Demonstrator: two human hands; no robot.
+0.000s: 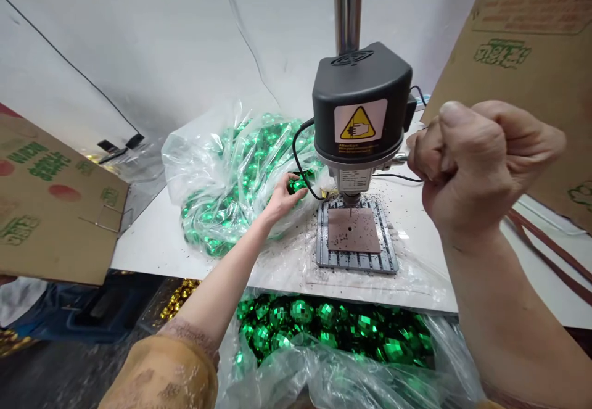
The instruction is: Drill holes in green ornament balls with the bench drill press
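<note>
My left hand (280, 200) is at the open side of a clear plastic bag (185, 156) on the white table, fingers and thumb closed round a shiny green faceted ball (298, 183). Many similar green balls show through the plastic. My right hand (481, 156) is a fist at the side of a black bench drill press (363, 113), wrapped round its feed handle (399, 159), of which only a short metal stub shows. Below the drill chuck (351, 199), a brown board (356, 236) with a dark hole lies on the slotted metal base (388, 262).
Below the table's front edge, a plastic-lined container holds several green faceted balls (300, 311). Cardboard boxes stand at the left (55, 211) and the right (522, 88). A black cable (298, 156) loops beside the drill. Dark shavings are scattered over the white table (157, 236).
</note>
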